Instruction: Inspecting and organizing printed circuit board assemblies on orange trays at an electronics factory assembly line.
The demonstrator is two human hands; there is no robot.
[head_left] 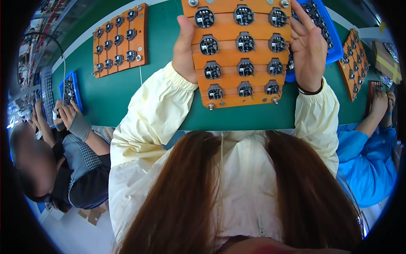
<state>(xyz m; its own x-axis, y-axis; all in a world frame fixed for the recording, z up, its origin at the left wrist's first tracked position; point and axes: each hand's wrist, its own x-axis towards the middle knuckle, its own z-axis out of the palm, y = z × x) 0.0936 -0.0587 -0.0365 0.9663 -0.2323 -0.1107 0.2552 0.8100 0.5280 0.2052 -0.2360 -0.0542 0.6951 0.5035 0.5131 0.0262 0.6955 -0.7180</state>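
An orange fixture board [227, 51] is held up in front of me, above the green table. Rows of small round black electronic modules [245, 42] sit in its recesses, with thin pins or wires at their sides. My left hand [185, 55] grips the board's left edge, thumb up and the other fingers hidden behind it. At the right edge is my right hand [310, 53], its palm partly turned up and some fingers running behind the board; it holds that side.
Behind my right hand stands a blue bin [336, 46] of loose modules. Another filled orange board [113, 57] lies at the left, and a third orange board [354, 63] at the right. Co-workers' hands [72, 116] work at both sides of the green table [163, 25].
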